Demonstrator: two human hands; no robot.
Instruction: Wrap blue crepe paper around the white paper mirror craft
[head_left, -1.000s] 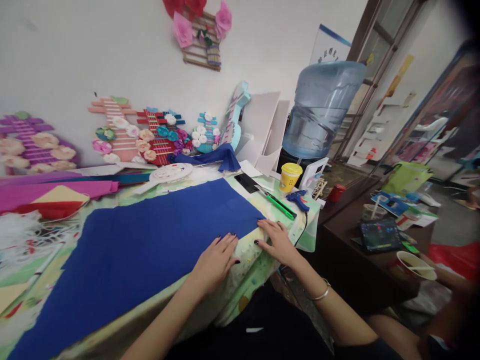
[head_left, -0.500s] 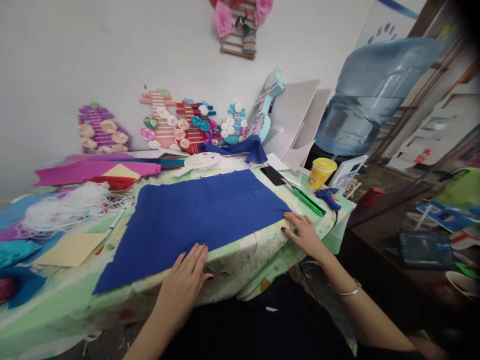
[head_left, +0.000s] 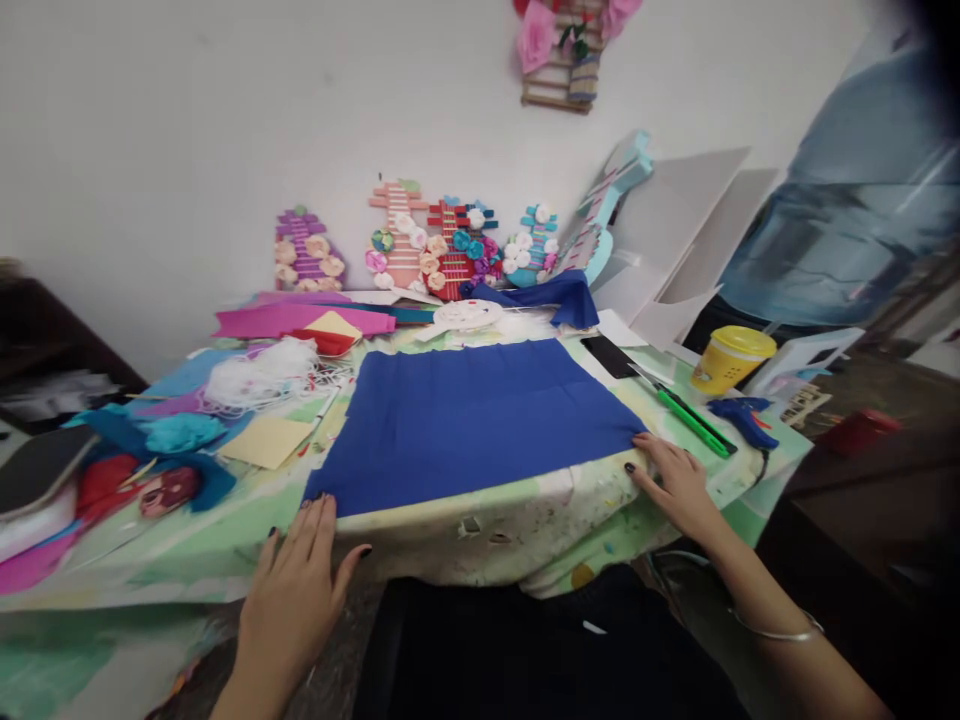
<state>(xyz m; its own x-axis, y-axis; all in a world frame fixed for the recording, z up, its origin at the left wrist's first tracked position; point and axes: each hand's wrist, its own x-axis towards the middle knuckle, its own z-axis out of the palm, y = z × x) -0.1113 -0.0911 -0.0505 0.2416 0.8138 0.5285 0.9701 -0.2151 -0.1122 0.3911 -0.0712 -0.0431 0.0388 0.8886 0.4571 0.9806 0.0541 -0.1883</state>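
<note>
A blue sheet of cloth or crepe paper [head_left: 480,420] lies flat on the patterned tablecloth [head_left: 480,545]. At its near left corner rests my left hand [head_left: 296,575], fingertips on the edge and thumb spread apart. My right hand [head_left: 675,485] touches the near right corner with its fingers, thumb apart. Neither hand grips anything. Right of the sheet are a black phone-like object [head_left: 609,356] and a green cutter [head_left: 696,422]. A bunched blue piece [head_left: 574,298] lies behind the sheet.
Flower-trimmed instrument shapes [head_left: 450,250] lean on the wall. White string [head_left: 262,377], a beige square [head_left: 266,442] and coloured scraps lie left. At right are a yellow cup [head_left: 731,362], a blue glue gun [head_left: 746,420] and a large water bottle [head_left: 870,200].
My left hand has slid left along the sheet's near edge to its corner. My right hand stays at the right corner. The view has turned left.
</note>
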